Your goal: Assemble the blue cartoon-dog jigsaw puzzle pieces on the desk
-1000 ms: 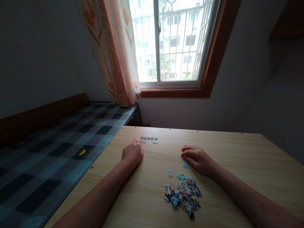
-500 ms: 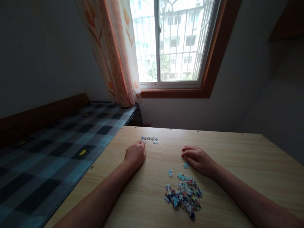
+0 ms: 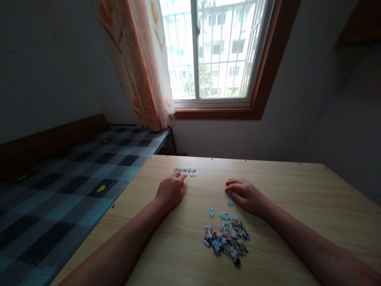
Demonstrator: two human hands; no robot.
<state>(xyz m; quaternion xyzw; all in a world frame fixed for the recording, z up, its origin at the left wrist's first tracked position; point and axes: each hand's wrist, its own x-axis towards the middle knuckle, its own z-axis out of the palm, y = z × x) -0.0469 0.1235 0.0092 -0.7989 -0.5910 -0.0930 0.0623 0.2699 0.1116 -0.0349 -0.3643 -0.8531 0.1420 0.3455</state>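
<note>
My left hand (image 3: 172, 187) is at the near side of a short row of joined puzzle pieces (image 3: 185, 170). Its fingers are bent down around a small spot there, and they hide the puzzle piece that showed at the fingertips before. A light blue puzzle piece (image 3: 193, 175) lies just right of those fingers, below the row. My right hand (image 3: 245, 195) rests on the table with fingers loosely bent and slightly apart, holding nothing visible. A blue puzzle piece (image 3: 230, 202) lies by its thumb.
A heap of loose puzzle pieces (image 3: 228, 238) lies nearer to me on the wooden table (image 3: 285, 190), with a single piece (image 3: 211, 212) to its upper left. Left of the table stands a bed with a checked cover (image 3: 59, 190). A curtain (image 3: 139, 71) and window (image 3: 223, 55) are behind.
The left fingers have shifted slightly to the right below the row and now cover the small piece seen at their tips. The right hand has hardly moved. The whole view has shifted slightly.
</note>
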